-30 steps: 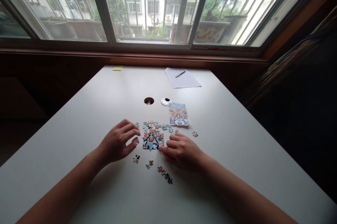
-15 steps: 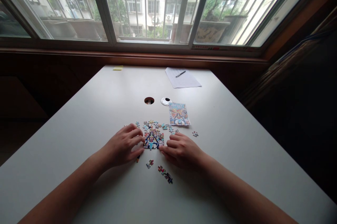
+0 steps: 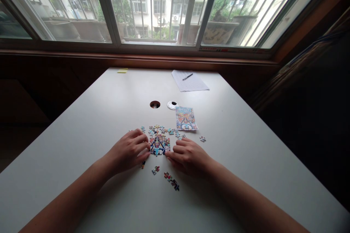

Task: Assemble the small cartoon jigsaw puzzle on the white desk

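A partly assembled jigsaw puzzle [image 3: 160, 144] with a colourful printed picture lies flat on the white table between my hands. My left hand [image 3: 132, 148] presses its curled fingertips and thumb against the puzzle's left edge. At the lower right corner, the fingertips of my right hand [image 3: 187, 154] touch the puzzle, the other fingers folded in. Loose jigsaw pieces [image 3: 157, 129] lie just beyond the puzzle's far edge. Nearer to me are a small joined cluster [image 3: 155, 170] and a longer strip of pieces [image 3: 171, 181]. An orange and dark piece [image 3: 143, 165] shows beside my left thumb.
A picture sheet [image 3: 186, 118] lies beyond my right hand, next to a round cable-hole cover [image 3: 172, 105] and an uncovered hole [image 3: 155, 104]. One stray piece [image 3: 202, 139] sits to the right. Farther back are paper sheets [image 3: 188, 84] with a pen [image 3: 187, 76].
The puzzle's left side and my left fingertips have shifted very slightly to the right. My right hand stays at the lower right corner.
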The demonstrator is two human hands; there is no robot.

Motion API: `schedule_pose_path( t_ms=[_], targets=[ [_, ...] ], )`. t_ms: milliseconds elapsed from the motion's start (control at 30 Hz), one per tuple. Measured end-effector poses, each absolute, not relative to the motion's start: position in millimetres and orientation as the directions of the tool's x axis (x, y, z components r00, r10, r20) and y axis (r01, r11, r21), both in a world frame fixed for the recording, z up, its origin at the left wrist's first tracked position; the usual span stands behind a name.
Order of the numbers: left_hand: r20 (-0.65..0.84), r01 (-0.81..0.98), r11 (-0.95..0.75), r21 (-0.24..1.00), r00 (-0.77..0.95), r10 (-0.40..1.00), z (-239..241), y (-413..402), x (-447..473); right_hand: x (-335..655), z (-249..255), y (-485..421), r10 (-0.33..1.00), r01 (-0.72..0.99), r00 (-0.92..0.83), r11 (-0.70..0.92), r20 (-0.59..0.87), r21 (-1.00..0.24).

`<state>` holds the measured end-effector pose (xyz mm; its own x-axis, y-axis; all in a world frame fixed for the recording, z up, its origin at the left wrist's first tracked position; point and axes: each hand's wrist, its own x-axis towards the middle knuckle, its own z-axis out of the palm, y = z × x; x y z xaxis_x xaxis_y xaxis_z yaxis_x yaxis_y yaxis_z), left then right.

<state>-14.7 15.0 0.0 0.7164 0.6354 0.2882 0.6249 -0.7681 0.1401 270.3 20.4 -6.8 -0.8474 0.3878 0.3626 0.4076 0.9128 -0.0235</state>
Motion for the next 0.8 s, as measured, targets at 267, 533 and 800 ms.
schedule_pose_path(
  t_ms=[267,533,800],
  targets=[
    [0.28,0.611,-0.77,0.185,0.718,0.637,-1,16,-16,271,-7,21,0.387,0.406,-0.846,0.913,0.366,-0.027],
    [0.289,0.551,-0.751,0.363,0.7,0.653,-1,18,-19,271,-8,20,0.39,0.408,-0.847,0.913,0.361,-0.029],
    [0.313,0.595,-0.581,0.555,0.498,0.809,14,31,-39,272,-9,21,0.378,0.399,-0.85,0.917,0.368,-0.02]
  ],
)
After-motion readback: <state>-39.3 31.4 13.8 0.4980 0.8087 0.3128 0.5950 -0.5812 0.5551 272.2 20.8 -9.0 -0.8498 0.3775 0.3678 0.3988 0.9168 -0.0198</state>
